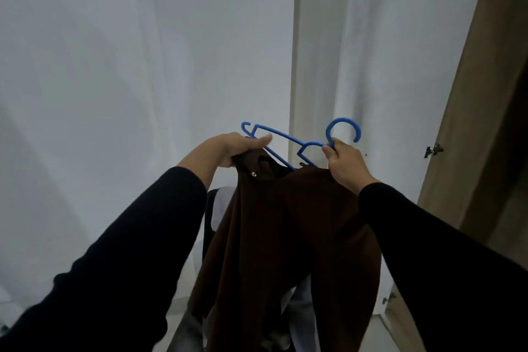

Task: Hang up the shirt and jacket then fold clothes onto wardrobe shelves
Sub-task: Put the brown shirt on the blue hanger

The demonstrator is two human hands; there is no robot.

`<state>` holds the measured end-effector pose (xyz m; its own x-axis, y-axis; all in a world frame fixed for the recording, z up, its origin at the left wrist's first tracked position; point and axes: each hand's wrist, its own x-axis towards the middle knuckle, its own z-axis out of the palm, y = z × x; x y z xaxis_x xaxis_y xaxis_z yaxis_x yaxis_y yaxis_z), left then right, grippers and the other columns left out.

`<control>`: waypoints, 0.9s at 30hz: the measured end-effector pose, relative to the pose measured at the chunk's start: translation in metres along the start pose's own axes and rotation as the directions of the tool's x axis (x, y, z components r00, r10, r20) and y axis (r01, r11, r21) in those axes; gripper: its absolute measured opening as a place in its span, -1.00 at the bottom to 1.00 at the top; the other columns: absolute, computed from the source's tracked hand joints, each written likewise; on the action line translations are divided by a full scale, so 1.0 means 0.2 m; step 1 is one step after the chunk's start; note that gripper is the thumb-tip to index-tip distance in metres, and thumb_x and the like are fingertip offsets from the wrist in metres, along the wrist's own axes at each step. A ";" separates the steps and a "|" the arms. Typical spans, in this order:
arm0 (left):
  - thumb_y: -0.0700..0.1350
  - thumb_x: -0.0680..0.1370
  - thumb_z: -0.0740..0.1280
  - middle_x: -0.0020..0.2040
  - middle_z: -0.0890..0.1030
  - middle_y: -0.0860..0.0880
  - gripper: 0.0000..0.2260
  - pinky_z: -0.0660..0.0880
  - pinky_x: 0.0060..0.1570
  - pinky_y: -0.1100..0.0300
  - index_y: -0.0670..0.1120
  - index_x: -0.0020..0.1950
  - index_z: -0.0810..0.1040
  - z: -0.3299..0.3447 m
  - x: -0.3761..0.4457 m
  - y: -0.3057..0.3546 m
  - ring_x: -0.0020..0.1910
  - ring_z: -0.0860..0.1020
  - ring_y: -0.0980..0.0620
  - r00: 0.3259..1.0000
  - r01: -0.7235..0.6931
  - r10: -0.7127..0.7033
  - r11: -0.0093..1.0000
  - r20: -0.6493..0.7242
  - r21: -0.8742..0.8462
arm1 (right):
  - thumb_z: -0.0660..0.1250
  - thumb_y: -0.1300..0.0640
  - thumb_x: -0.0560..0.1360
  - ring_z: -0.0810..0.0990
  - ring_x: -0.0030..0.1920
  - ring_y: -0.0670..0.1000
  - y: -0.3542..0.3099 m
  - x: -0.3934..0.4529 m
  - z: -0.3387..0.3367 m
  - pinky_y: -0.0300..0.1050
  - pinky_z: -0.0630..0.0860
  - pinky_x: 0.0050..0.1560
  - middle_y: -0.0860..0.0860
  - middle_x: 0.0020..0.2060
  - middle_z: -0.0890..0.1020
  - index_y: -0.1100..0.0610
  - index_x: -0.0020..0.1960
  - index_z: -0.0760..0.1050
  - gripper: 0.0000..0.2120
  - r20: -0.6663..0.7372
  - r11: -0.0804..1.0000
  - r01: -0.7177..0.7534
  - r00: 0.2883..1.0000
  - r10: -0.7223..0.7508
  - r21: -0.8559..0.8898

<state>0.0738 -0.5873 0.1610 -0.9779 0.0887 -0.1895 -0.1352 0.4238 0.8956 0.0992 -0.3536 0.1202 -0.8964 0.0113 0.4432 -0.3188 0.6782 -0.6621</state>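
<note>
Holding a blue hanger (300, 146) by its neck, the right hand (344, 164) pinches it while the left hand (238, 147) grips the brown jacket (288, 226) collar, the garment hanging between both sleeves before the open wardrobe door (480, 100).

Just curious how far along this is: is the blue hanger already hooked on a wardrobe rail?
No, the blue hanger is held up in the air, its hook free above the right hand.
</note>
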 end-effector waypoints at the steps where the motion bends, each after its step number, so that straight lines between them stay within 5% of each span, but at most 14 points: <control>1: 0.15 0.39 0.44 0.05 0.61 -0.13 -0.43 0.55 0.02 0.11 -0.22 0.22 0.48 0.01 -0.01 0.01 0.00 0.58 -0.06 1.000 -0.011 0.009 0.997 0.022 0.073 | 0.07 0.10 0.65 0.43 -0.18 0.00 -0.01 0.00 -0.01 -0.19 0.30 -0.10 0.04 -0.18 0.48 0.16 0.12 0.41 -0.80 -0.005 1.000 -0.003 1.000 0.003 -0.020; 6: 0.02 0.29 0.57 0.19 0.46 -0.10 -0.22 0.52 0.14 0.06 -0.16 0.35 0.25 0.07 -0.01 0.02 0.18 0.48 -0.12 0.999 0.037 -0.043 0.831 -0.003 0.555 | 0.07 0.11 0.65 0.40 -0.26 -0.09 -0.02 0.03 -0.02 -0.18 0.28 -0.06 0.07 -0.12 0.48 0.23 0.20 0.42 -0.74 0.005 0.996 0.000 1.000 0.001 -0.093; 9: -0.03 0.37 0.50 0.13 0.42 -0.09 -0.26 0.53 -0.03 0.16 -0.11 0.41 0.15 0.08 0.00 0.00 0.09 0.48 -0.07 0.999 0.027 0.012 0.711 -0.051 0.703 | 0.07 0.11 0.65 0.43 -0.17 -0.03 -0.03 0.03 -0.01 -0.18 0.29 -0.04 0.06 -0.11 0.47 0.22 0.22 0.41 -0.74 0.020 0.994 0.006 1.000 -0.003 -0.105; 12: -0.08 0.46 0.39 0.11 0.45 -0.10 -0.43 0.54 -0.02 0.15 -0.02 0.37 0.17 0.06 0.04 -0.04 0.07 0.50 -0.06 1.000 -0.018 0.026 0.832 -0.007 0.554 | 0.07 0.11 0.65 0.42 -0.26 -0.07 -0.02 0.03 -0.02 -0.16 0.31 -0.07 0.06 -0.15 0.48 0.22 0.18 0.42 -0.75 0.010 0.994 0.014 1.000 -0.013 -0.110; 15: -0.14 0.53 0.26 -0.08 0.48 -0.09 -0.72 0.50 -0.17 0.21 0.02 0.20 0.29 0.03 0.06 -0.08 -0.17 0.48 0.01 0.997 -0.055 0.037 0.948 0.064 0.313 | 0.07 0.10 0.65 0.40 -0.29 -0.11 0.01 0.05 -0.05 -0.14 0.32 -0.09 0.06 -0.18 0.48 0.20 0.12 0.42 -0.78 -0.026 0.996 -0.003 1.000 0.001 -0.087; 17: -0.16 0.58 0.15 -0.17 0.43 -0.07 -0.91 0.43 -0.26 0.23 -0.01 0.05 0.38 -0.01 0.07 -0.10 -0.27 0.39 0.04 0.998 -0.056 0.057 0.953 0.006 0.298 | 0.07 0.09 0.65 0.45 -0.23 -0.02 0.02 0.05 -0.07 -0.10 0.38 -0.08 0.07 -0.18 0.49 0.18 0.08 0.42 -0.79 -0.048 0.999 -0.029 0.998 0.027 -0.026; 22: -0.11 0.58 0.15 -0.10 0.47 -0.08 -0.83 0.52 -0.12 0.14 -0.17 -0.03 0.47 -0.06 0.13 -0.13 -0.06 0.48 -0.04 0.966 0.034 0.078 0.905 -0.245 0.423 | 0.07 0.07 0.65 0.47 -0.19 0.03 0.04 0.04 -0.11 -0.07 0.51 -0.03 0.04 -0.25 0.49 0.14 0.03 0.40 -0.81 0.049 0.992 -0.061 0.997 0.056 0.106; 25: -0.25 0.58 0.17 -0.22 0.48 -0.11 -0.92 0.53 -0.08 0.10 -0.20 -0.07 0.44 -0.04 0.14 -0.10 -0.19 0.49 -0.02 0.969 0.094 -0.084 0.995 -0.232 0.033 | 0.06 0.07 0.65 0.47 -0.18 0.01 0.04 0.01 -0.10 -0.22 0.45 -0.14 0.07 -0.23 0.48 0.15 0.05 0.40 -0.80 0.120 0.988 -0.080 0.991 0.064 0.135; 27: -0.29 0.60 0.11 -0.21 0.52 -0.15 -0.86 0.55 -0.08 0.00 -0.23 -0.05 0.45 -0.03 0.12 -0.08 -0.17 0.53 -0.07 0.976 0.101 -0.143 0.966 -0.167 -0.238 | 0.05 0.05 0.65 0.46 -0.17 0.02 0.06 0.01 -0.10 -0.23 0.43 -0.14 0.08 -0.22 0.49 0.14 0.02 0.40 -0.79 0.160 0.992 -0.081 0.985 0.066 0.092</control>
<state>0.0506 -0.5980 0.1452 -0.9613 -0.1242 -0.2459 -0.2673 0.2042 0.9417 0.1005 -0.3313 0.1252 -0.9532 -0.0622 0.2960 -0.2720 0.6048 -0.7485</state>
